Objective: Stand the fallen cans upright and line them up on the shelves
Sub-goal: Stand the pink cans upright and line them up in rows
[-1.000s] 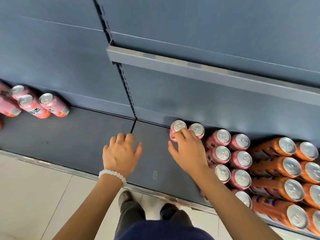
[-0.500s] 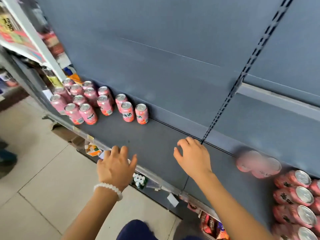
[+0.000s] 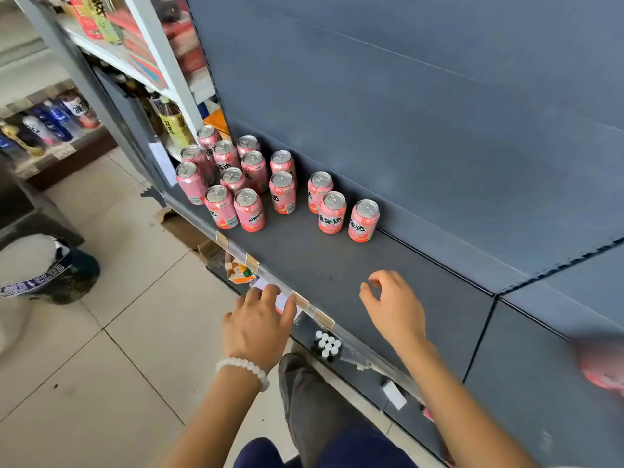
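Now right hand (image 3: 393, 307) hovers over bare shelf (image 3: 337, 265).

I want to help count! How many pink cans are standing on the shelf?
14 pink cans: eleven bunched at the left end of the shelf, three in a slanting row to their right. A blurred pink shape at the right edge may be more.

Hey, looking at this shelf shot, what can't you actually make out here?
Head view only:
- Pink can at the right edge: motion-blurred and cut off by the frame, so upright or fallen is unclear.
- Back cans of the pink can group: partly hidden by the front ones.
- Small items under the shelf edge strip: too small to identify.
- Left hand fingertips: hard to tell whether they touch the strip.
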